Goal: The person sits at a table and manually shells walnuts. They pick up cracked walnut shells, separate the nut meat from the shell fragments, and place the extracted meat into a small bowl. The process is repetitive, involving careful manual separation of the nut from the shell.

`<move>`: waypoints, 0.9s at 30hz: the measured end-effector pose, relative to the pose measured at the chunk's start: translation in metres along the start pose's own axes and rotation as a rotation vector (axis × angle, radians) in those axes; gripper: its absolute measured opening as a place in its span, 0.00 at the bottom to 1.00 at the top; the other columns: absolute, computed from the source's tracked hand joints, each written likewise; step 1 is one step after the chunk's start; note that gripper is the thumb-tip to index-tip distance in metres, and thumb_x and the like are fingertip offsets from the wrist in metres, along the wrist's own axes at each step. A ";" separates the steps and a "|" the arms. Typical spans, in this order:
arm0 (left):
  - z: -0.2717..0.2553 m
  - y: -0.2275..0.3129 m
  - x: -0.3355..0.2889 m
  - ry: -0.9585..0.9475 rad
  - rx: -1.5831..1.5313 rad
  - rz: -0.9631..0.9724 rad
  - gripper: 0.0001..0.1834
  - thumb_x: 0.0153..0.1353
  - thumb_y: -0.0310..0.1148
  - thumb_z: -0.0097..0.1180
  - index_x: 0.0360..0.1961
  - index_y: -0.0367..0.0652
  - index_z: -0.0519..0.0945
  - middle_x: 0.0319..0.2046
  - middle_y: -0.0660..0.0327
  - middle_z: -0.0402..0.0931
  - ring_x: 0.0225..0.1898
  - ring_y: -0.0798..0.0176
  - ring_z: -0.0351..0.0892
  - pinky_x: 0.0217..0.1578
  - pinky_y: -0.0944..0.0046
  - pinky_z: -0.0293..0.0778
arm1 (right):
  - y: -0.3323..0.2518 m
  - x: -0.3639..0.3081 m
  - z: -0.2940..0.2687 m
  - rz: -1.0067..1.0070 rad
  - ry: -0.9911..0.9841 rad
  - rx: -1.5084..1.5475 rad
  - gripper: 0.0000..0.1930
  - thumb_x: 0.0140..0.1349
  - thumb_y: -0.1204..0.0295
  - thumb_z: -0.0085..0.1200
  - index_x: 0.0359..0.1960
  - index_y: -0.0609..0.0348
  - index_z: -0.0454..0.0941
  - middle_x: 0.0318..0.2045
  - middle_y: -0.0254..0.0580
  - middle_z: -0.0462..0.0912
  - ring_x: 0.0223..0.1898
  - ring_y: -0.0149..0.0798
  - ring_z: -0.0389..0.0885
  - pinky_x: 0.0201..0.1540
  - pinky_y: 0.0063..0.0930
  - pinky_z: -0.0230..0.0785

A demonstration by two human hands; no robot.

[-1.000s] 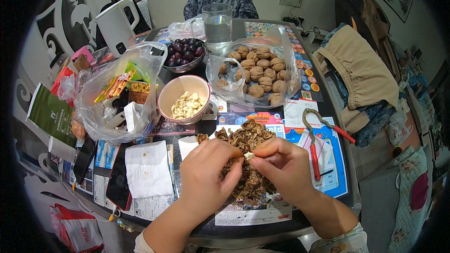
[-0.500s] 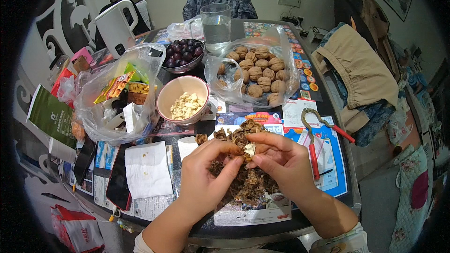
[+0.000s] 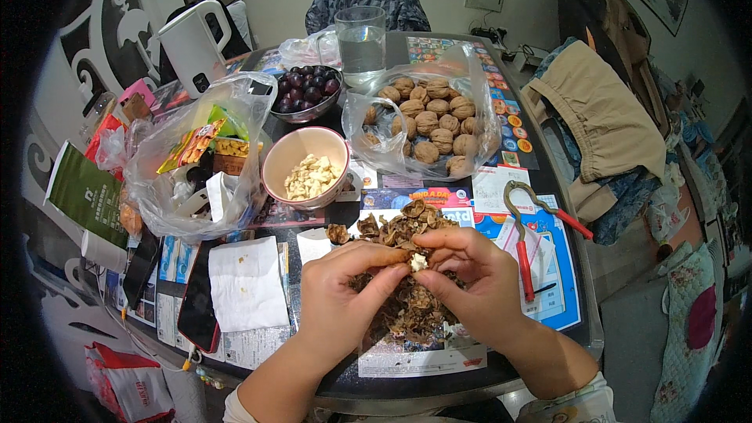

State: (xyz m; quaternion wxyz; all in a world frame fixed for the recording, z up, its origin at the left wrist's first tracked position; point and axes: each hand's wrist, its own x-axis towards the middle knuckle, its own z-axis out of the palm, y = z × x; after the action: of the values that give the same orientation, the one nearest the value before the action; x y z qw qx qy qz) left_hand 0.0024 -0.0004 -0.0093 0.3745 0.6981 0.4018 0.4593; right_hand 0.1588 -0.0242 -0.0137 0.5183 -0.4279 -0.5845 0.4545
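Observation:
Between my two hands is a pale piece of walnut kernel, pinched by the fingertips of both. My left hand closes thumb and forefinger on its left side. From the right, the thumb and fingers of my right hand grip it too. Right under the hands lies a heap of broken brown walnut shells and skins on a printed sheet. Beyond them stands a white bowl with a red rim, holding peeled pale kernels. Whole walnuts fill an open clear plastic bag at the back.
A red-handled nutcracker lies on the right. Leftward are a folded white napkin, a phone and a plastic bag of wrappers. Farther back stand a bowl of dark round fruit, a glass of water and a white kettle.
My fingers have shifted slightly around the kernel piece, which is turned and shows less of itself between the fingertips. The other things stay where they were.

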 end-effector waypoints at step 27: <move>0.001 -0.001 -0.001 0.073 0.019 0.123 0.07 0.45 0.24 0.56 0.28 0.33 0.76 0.25 0.54 0.75 0.27 0.60 0.75 0.29 0.67 0.69 | -0.004 -0.001 0.000 -0.023 0.004 0.085 0.16 0.51 0.78 0.53 0.43 0.61 0.70 0.36 0.36 0.74 0.34 0.24 0.72 0.36 0.17 0.67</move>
State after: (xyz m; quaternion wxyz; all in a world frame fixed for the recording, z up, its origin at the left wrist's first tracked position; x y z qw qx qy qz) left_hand 0.0026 -0.0005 -0.0110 0.3242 0.7077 0.3757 0.5029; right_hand 0.1593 -0.0256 -0.0103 0.5424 -0.3997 -0.5683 0.4723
